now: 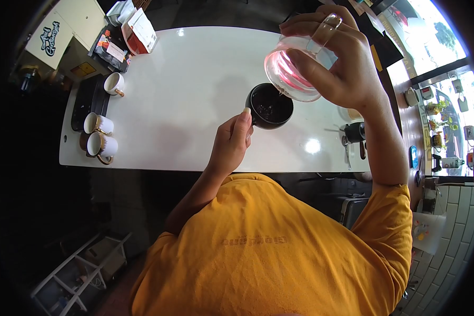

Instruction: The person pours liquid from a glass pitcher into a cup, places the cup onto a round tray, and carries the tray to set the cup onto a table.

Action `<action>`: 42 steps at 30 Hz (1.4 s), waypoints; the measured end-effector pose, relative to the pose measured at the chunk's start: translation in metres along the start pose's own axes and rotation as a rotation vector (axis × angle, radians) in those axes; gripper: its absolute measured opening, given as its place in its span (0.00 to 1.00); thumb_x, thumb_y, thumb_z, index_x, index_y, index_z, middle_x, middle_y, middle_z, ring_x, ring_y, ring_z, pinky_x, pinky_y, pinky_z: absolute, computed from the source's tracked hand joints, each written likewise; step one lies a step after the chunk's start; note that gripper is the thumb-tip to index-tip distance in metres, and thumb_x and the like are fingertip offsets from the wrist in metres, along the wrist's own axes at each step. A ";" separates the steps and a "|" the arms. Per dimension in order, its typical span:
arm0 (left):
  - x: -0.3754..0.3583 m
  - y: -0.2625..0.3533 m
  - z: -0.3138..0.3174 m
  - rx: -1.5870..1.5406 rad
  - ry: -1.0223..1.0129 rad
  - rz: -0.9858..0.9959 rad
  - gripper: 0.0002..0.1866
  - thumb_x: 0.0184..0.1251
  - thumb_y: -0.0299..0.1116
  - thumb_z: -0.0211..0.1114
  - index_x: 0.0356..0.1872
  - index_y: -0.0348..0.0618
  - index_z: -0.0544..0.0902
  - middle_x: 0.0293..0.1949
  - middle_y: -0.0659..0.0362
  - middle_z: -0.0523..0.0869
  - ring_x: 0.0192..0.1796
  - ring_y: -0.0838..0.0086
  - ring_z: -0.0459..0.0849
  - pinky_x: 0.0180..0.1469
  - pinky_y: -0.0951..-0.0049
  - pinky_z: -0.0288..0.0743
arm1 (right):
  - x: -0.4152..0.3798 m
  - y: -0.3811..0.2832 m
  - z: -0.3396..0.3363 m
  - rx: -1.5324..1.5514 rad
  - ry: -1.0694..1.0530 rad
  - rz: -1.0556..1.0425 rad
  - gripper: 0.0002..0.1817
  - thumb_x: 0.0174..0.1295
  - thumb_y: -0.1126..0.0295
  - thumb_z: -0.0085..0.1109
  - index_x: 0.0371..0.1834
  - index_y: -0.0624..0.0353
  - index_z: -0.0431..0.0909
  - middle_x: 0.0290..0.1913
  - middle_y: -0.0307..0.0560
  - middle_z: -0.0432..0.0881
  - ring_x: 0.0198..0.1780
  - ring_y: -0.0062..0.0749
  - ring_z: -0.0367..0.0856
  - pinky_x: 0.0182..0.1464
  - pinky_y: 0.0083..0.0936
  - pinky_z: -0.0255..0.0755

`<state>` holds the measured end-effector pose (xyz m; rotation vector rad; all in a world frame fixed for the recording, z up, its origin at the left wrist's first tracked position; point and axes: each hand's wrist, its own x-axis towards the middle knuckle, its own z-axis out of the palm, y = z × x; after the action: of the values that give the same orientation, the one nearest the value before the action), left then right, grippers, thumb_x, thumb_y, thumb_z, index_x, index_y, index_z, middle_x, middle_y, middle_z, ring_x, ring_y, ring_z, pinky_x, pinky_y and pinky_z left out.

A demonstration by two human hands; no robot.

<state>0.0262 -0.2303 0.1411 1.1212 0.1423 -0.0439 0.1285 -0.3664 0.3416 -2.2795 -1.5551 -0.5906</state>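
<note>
My left hand (232, 138) is closed on the handle side of a black cup (284, 118), its thumb at the rim. Dark liquid shows inside the cup. Above and to the right, my right hand (338, 66) grips a see-through glass jug (275, 68) that looks pinkish inside. The jug is tilted, its lip over the right side of the cup, and a thin trickle seems to fall from it. My right fingers wrap around the glass handle.
The cup is over a white table (195, 68). White-and-gold mugs (103, 143) stand at its left edge by a black tray (88, 100). Bags (140, 31) are at the back left. A spoon (346, 152) and a small black container (355, 131) lie at the right.
</note>
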 end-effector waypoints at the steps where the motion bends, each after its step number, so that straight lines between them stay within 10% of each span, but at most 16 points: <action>1: 0.000 0.000 -0.001 -0.002 -0.003 -0.003 0.20 0.77 0.45 0.46 0.23 0.48 0.63 0.20 0.70 0.59 0.25 0.85 0.60 0.23 0.83 0.55 | 0.001 -0.002 0.000 0.000 -0.008 0.027 0.15 0.47 0.63 0.62 0.33 0.62 0.84 0.39 0.52 0.86 0.40 0.41 0.83 0.55 0.36 0.65; 42: -0.011 0.005 -0.002 -0.005 0.023 -0.015 0.20 0.76 0.48 0.48 0.23 0.49 0.63 0.20 0.69 0.60 0.25 0.84 0.60 0.24 0.82 0.55 | -0.015 0.001 0.030 -0.043 -0.042 -0.146 0.16 0.46 0.63 0.62 0.34 0.64 0.83 0.43 0.52 0.85 0.46 0.39 0.83 0.63 0.39 0.62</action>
<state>0.0162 -0.2268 0.1467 1.1161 0.1711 -0.0443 0.1297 -0.3640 0.3079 -2.2362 -1.7562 -0.6226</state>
